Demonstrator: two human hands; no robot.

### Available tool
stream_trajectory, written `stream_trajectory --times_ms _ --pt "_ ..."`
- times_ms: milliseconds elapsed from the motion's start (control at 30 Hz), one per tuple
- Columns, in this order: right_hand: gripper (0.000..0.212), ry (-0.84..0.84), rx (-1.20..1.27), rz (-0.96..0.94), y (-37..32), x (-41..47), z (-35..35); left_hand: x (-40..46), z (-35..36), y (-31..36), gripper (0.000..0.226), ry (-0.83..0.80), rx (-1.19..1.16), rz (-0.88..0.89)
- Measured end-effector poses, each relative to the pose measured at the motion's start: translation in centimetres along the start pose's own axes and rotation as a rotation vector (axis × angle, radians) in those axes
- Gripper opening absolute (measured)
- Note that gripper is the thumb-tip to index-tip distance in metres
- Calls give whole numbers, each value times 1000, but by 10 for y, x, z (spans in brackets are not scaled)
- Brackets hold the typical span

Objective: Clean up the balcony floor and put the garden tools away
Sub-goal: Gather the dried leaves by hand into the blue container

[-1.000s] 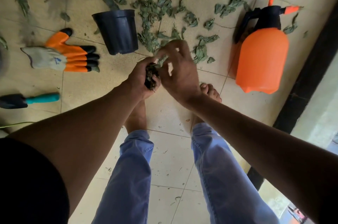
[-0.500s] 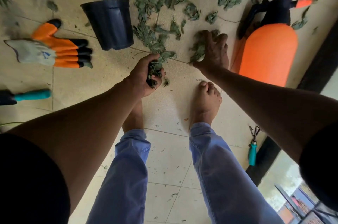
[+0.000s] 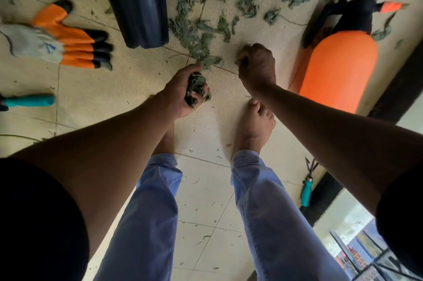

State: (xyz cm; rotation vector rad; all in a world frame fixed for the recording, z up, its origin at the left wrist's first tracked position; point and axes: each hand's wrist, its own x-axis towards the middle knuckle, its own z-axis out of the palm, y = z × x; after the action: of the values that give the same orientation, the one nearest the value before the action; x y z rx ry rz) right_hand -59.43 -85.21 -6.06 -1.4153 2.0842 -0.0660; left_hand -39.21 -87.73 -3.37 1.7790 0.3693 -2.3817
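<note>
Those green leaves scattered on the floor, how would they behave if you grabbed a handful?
The leaves look wilted and curled, so probably light and floppy. The clump in the left hand bunches up, so they likely compress easily. Bits poke out past the fingers, so some may drop.

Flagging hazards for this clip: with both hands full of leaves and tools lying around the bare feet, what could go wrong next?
1. The left hand grips an overfull leaf clump; bits may drop back on the floor.
2. The hand rake lies tines-up near the bare right foot; a step back could hurt.
3. The right hand works close to the orange sprayer and might knock it over.
</note>
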Motion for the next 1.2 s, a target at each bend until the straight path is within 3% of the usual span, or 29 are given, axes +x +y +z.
stream_trajectory --times_ms 167,267,333,433,567,667,767,967,1133,1200 --pt "17 -63 245 -147 -49 -26 -40 -3 2 -7 27 10 -8 -35" --pt "14 -189 493 -145 -79 -50 -66 -11 7 -9 23 -44 28 23" --pt "19 -303 554 -135 -94 -60 -71 -18 12 -10 39 -128 56 110" --pt "23 -309 443 -165 -109 -67 -62 -18 16 -11 48 -165 67 179" --pt "21 -148 217 -243 -116 -60 -42 -15 12 -6 48 -57 -33 221" --pt "17 -127 89 -255 -118 -54 -33 -19 13 1 34 -44 -57 250" --pt "18 -119 119 -266 -125 -56 -29 -30 15 5 26 -13 -20 274" --pt "36 -216 289 -157 -138 -75 -24 -40 15 2 58 10 120 342" --pt "43 -257 380 -116 -133 -76 -29 -35 6 -3 25 146 336 418" --pt "45 -210 375 -120 -132 -76 -30 -35 7 -3 28 104 189 354"
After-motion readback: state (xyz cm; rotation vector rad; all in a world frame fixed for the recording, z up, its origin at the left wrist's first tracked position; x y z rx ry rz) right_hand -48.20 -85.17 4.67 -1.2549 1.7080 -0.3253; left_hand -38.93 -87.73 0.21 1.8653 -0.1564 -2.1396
